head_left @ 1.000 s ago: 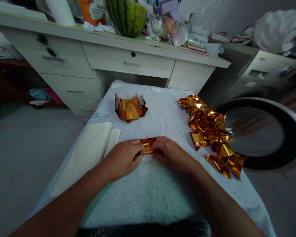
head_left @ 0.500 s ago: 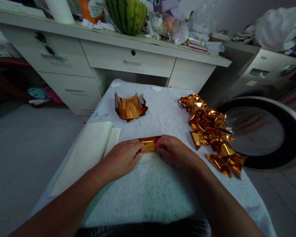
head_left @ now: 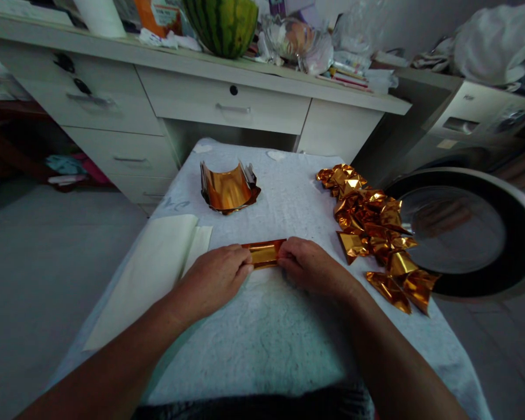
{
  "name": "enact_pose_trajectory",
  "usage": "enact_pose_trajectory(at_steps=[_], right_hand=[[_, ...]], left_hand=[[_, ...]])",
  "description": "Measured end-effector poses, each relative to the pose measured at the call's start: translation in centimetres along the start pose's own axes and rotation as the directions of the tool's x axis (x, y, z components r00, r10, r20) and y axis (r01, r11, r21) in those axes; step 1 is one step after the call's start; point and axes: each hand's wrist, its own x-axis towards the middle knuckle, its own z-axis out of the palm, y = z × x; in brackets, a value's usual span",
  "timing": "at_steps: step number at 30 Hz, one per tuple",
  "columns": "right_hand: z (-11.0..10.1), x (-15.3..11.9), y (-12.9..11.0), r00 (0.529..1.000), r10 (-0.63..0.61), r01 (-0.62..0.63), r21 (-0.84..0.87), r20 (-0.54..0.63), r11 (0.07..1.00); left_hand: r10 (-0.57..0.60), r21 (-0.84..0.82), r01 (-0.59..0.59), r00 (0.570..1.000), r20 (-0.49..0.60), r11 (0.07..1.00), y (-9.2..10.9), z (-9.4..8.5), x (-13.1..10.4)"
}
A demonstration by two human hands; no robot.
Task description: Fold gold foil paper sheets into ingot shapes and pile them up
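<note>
A folded strip of gold foil paper (head_left: pixel 265 254) lies across the middle of the cloth-covered table (head_left: pixel 254 326). Its left end is pinched in my left hand (head_left: pixel 216 271), its right end in my right hand (head_left: pixel 308 262). Both hands are closed, and the fingertips are partly hidden behind the knuckles. Beyond them stands a curved stack of gold foil sheets (head_left: pixel 228 189) with raised edges. On the right side lies a row of folded gold foil pieces (head_left: pixel 367 216). Close to my left forearm are pale paper sheets (head_left: pixel 153 268).
Behind the table is a white desk with drawers (head_left: pixel 227 108), bearing a cut watermelon (head_left: pixel 223 26), plastic bags and a white roll (head_left: pixel 100 17). At the right, a washing machine (head_left: pixel 476 122) has its round door (head_left: pixel 464 233) swung out beside the table edge.
My hands have moved slightly apart along the gold foil strip, so more of its middle shows. The view has shifted a little; the other things lie as before.
</note>
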Motion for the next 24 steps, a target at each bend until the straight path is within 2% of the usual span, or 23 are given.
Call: enact_pose_trajectory(at_steps=[5, 11, 17, 24], right_hand=[[0.17, 0.12, 0.38, 0.999, 0.044, -0.044, -0.071, 0.006, 0.997], [0.86, 0.28, 0.5, 0.993, 0.118, -0.119, -0.147, -0.013, 0.982], [0.52, 0.48, 0.04, 0.976, 0.218, -0.217, -0.19, -0.015, 0.957], [0.38, 0.41, -0.15, 0.965, 0.261, -0.255, -0.245, -0.012, 0.935]], left_hand=[[-0.021, 0.05, 0.021, 1.0, 0.0, 0.999, 0.34, 0.06, -0.01], [-0.112, 0.13, 0.116, 0.993, -0.042, 0.985, 0.3, 0.3, -0.14], [-0.111, 0.171, 0.121, 0.992, -0.062, 0.978, 0.44, 0.29, -0.09], [-0.18, 0.181, 0.181, 0.983, -0.025, 0.967, 0.91, 0.13, -0.02]])
